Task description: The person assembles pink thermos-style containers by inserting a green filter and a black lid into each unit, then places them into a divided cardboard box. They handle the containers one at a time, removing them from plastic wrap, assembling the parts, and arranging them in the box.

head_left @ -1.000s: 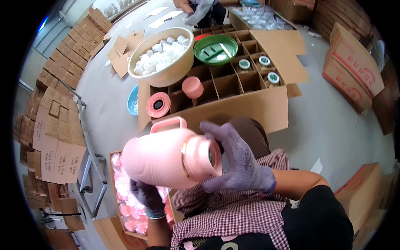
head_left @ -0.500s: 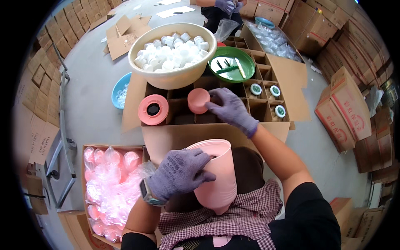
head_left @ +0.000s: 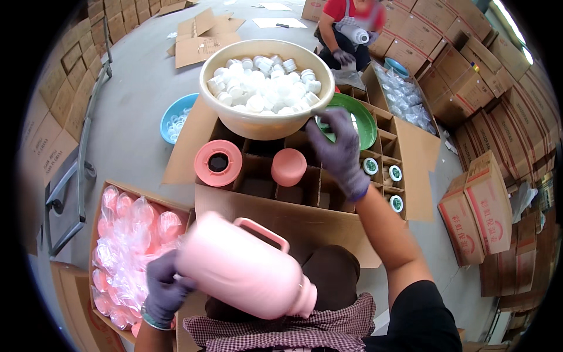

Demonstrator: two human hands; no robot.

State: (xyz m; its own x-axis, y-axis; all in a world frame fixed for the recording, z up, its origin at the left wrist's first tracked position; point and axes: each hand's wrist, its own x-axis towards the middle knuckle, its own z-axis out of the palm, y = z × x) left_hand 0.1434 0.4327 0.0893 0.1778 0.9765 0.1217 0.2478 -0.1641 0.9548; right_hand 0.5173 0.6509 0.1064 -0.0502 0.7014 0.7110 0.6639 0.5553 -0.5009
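A pink thermos jug (head_left: 237,267) with a side handle lies tilted over my lap, its narrow neck pointing to the lower right. My left hand (head_left: 166,286), in a grey-purple glove, grips its wide bottom end. My right hand (head_left: 339,144), gloved alike, is raised over the divided carton beside the green basin (head_left: 368,126), fingers bent and apart; I see nothing in them. A pink cup-shaped cap (head_left: 289,167) stands on the carton dividers near that hand. To its left sits a pink ring-shaped part (head_left: 202,164) with a dark centre hole.
A cream basin (head_left: 261,124) full of white caps rests on the divided carton (head_left: 281,205). Several green-and-white tops (head_left: 370,166) show in its right cells. Pink wrapped parts fill a box (head_left: 101,234) at left. A co-worker (head_left: 352,29) sits at the far side; cartons (head_left: 475,211) stand right.
The jug has swung from upright to lying tilted, and my left hand has shifted to its bottom end. My right hand has left the pink cap and moved toward the green basin.
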